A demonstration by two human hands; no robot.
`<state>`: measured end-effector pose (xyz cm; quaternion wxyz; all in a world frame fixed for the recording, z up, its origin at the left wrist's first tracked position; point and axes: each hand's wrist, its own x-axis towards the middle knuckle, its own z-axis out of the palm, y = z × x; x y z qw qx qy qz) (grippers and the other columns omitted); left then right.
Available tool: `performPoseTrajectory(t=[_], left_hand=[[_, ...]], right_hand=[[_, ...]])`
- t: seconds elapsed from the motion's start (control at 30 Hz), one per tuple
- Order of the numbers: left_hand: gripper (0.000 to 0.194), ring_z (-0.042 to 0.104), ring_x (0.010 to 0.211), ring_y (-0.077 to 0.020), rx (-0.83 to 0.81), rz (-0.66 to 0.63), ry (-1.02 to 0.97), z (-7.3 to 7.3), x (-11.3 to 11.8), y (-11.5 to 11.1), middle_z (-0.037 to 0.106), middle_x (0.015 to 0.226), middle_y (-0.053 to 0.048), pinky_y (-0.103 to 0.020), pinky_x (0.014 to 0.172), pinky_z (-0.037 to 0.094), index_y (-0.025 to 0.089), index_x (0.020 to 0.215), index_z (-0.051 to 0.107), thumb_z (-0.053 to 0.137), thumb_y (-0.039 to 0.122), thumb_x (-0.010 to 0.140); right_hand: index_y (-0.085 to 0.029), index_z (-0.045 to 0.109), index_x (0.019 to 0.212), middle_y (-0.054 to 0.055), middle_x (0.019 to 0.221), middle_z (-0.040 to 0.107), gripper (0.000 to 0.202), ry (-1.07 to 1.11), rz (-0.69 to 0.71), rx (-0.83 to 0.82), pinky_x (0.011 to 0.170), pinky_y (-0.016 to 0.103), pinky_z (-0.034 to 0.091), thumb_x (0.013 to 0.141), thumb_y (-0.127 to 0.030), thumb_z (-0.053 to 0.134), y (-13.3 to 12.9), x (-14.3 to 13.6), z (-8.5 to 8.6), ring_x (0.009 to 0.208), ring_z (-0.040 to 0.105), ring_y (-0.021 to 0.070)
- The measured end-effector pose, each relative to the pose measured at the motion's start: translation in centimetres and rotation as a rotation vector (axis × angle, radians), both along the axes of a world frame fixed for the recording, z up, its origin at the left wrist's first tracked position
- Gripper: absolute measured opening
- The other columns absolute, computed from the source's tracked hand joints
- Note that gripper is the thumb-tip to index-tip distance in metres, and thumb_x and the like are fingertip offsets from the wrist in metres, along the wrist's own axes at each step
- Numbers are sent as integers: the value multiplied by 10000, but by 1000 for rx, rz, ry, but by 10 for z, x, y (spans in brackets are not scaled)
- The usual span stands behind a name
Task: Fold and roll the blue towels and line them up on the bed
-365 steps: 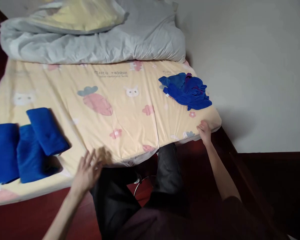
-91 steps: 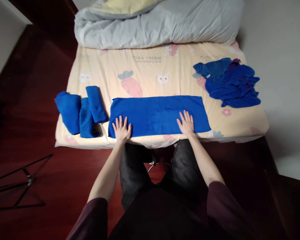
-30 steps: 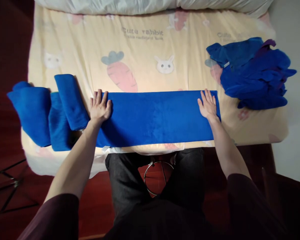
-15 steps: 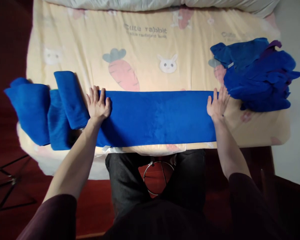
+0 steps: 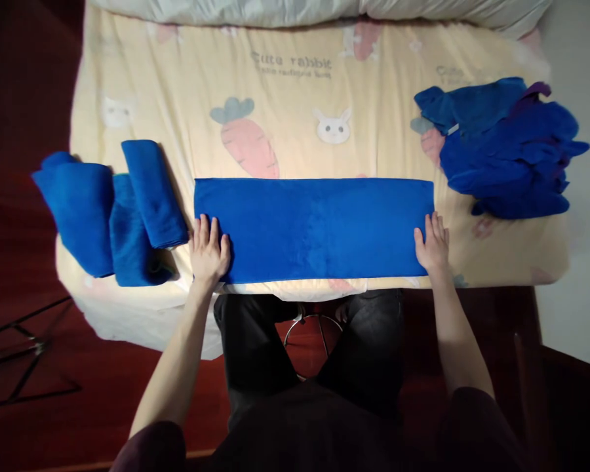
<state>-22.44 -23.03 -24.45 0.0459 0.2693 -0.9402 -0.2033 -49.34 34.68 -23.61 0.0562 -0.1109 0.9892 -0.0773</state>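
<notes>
A blue towel [image 5: 319, 226], folded into a long flat strip, lies crosswise near the bed's front edge. My left hand [image 5: 210, 252] rests flat on its left end, fingers extended and thumb apart. On the right end lies my right hand [image 5: 433, 246], also flat, partly over the towel's edge. Neither hand grips anything. Just left of my left hand is a folded blue cloth [image 5: 155, 193], touching another rolled blue cloth [image 5: 130, 233]. A further folded blue cloth [image 5: 81, 213] sits at the far left.
A crumpled heap of blue cloths [image 5: 514, 154] lies at the right on the patterned bed sheet [image 5: 285, 124]. White bedding [image 5: 275, 12] runs along the back. Black metal legs [image 5: 37, 347] stand on the floor at left. A pale wall [image 5: 577, 196] borders the right side.
Both hands have slid toward me along the towel's ends, from the far corners to nearer the front edge. The towel remains flat in place, and the view has shifted slightly.
</notes>
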Motion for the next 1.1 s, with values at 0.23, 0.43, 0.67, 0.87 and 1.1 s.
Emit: performPoseTrajectory(t=[0.23, 0.43, 0.67, 0.87, 1.1], left_hand=[[748, 81, 1745, -306, -28, 72, 10, -1, 74, 60, 152, 1859, -138, -564, 1429, 56, 131, 1781, 262, 315, 489, 1127], [768, 59, 1743, -356, -19, 224, 41, -4, 86, 80, 125, 1849, -218, -602, 1416, 77, 57, 1765, 256, 321, 483, 1129], [794, 145, 1725, -394, -8, 273, -26, 0, 117, 103, 180, 1814, -285, -625, 1391, 165, -23, 1739, 242, 409, 404, 1091], [708, 247, 1695, -423, -26, 185, -93, 12, 158, 152, 262, 1792, -288, -625, 1368, 260, -6, 1697, 387, 431, 339, 1080], [751, 211, 1675, -530, -144, 52, -179, 29, 194, 217, 198, 1816, -276, -703, 1304, 329, 46, 1726, 382, 491, 395, 1070]], right_hand=[[-119, 219, 1786, 153, 1854, 186, 782, 29, -129, -31, 1399, 657, 129, 1135, -545, 139, 25, 59, -3, 1742, 129, 331], [-100, 281, 1772, 163, 1858, 162, 805, 7, -258, -36, 1396, 658, 96, 1126, -570, 174, 27, 75, 2, 1741, 95, 364], [-94, 432, 1706, 221, 1796, 328, 677, 117, -512, -152, 1356, 672, 178, 1106, -377, 298, 36, 105, 9, 1710, 229, 344], [34, 463, 1641, 318, 1755, 347, 698, 125, -773, -542, 1362, 506, 200, 992, -220, 503, 13, 125, 51, 1688, 249, 337], [-305, 685, 1334, 69, 1264, 794, 353, -198, -750, -1398, 930, 391, 603, 1025, -376, 531, -114, 315, 29, 1019, 748, 220]])
